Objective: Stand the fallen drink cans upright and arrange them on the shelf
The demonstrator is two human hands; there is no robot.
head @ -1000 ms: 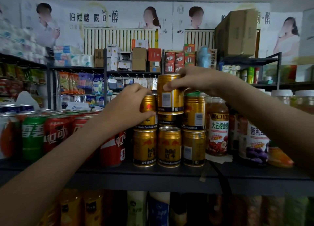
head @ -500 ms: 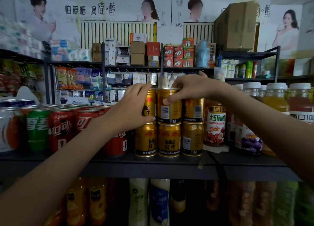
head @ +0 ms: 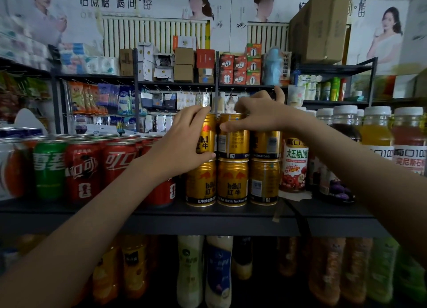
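Note:
Gold Red Bull cans stand two layers high on the dark shelf (head: pixel 208 217). Three upright cans form the bottom row (head: pixel 232 182). My left hand (head: pixel 182 143) grips the upper left gold can (head: pixel 208 134) from its left side, thumb under its base edge. My right hand (head: pixel 256 115) grips the top of the upper middle gold can (head: pixel 233 141), which sits upright on the can beneath. A third upper gold can (head: pixel 265 144) stands at the right, partly hidden by my right hand.
Red cola cans (head: pixel 83 169) and a green can (head: pixel 49 166) crowd the shelf to the left. A hawthorn drink bottle (head: pixel 294 166) and white-capped juice bottles (head: pixel 376 132) stand to the right. More bottles fill the lower shelf (head: pixel 217 270). Racks of snacks and boxes stand behind.
My right hand has lowered the upper middle gold can onto the can beneath it. My left hand has stayed on the upper left can.

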